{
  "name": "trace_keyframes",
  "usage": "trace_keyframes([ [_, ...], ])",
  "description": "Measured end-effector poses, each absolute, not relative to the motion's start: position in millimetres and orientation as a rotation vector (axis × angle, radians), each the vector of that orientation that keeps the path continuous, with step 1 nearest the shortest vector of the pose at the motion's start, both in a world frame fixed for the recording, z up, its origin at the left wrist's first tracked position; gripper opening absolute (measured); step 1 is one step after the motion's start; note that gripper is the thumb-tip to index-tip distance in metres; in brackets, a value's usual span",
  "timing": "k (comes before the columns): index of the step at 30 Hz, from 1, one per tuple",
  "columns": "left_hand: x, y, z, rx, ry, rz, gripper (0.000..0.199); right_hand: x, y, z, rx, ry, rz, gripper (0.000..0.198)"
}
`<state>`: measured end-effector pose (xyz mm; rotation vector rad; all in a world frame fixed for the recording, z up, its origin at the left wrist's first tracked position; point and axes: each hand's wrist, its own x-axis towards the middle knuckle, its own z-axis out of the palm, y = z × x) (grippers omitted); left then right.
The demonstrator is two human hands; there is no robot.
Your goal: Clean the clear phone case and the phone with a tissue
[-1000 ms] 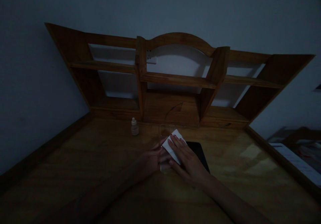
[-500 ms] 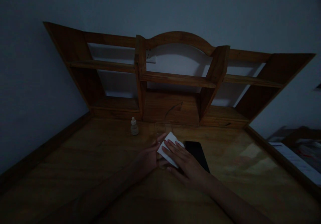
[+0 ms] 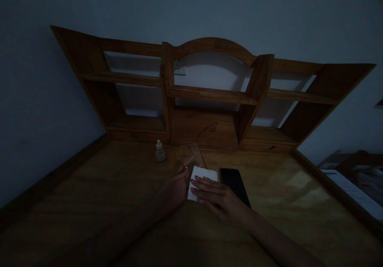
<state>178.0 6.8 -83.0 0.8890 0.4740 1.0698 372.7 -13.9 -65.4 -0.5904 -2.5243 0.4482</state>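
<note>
Dim light falls on a wooden surface [image 3: 119,195] backed by a wooden shelf unit [image 3: 209,95] along its far edge, with a small bottle [image 3: 160,151] standing near that edge. Toward the middle, the right hand [image 3: 220,197] lies flat on a white cloth [image 3: 204,176], its fingers [image 3: 200,184] spread and pressing it down onto a clear sheet [image 3: 191,155]. The left hand [image 3: 175,187] steadies the sheet's left edge with fingers loosely extended, and a black phone [image 3: 235,181] lies just right of the cloth.
</note>
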Motion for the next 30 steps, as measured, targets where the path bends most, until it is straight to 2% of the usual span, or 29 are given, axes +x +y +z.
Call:
trace_keyframes([
  [1, 178.1, 7.1, -83.4, 0.878, 0.469, 1.072, 0.056, 371.9, -15.0, -65.5, -0.569, -2.543, 0.446, 0.048],
  [4, 175.0, 7.7, -84.3, 0.661, 0.441, 1.042, 0.035, 369.3, -17.5, -66.9, -0.521, -2.598, 0.403, 0.045],
  [9, 166.0, 8.9, -88.9, 0.575, 0.462, 0.982, 0.043, 370.3, -13.5, -74.6, -0.466, -2.629, 0.307, 0.04],
  [13, 162.2, 10.1, -92.9, 0.586, 0.478, 0.938, 0.036, 373.2, -10.1, -78.1, -0.411, -2.563, 0.258, 0.029],
  [22, 157.9, 11.8, -95.8, 0.573, 0.492, 0.917, 0.032, 370.1, -18.8, -65.2, -0.452, -2.601, 0.283, 0.047],
  [30, 158.2, 12.3, -94.4, 0.508, 0.594, 0.933, 0.032, 375.7, -21.1, -63.8, -0.406, -2.634, 0.251, 0.046],
])
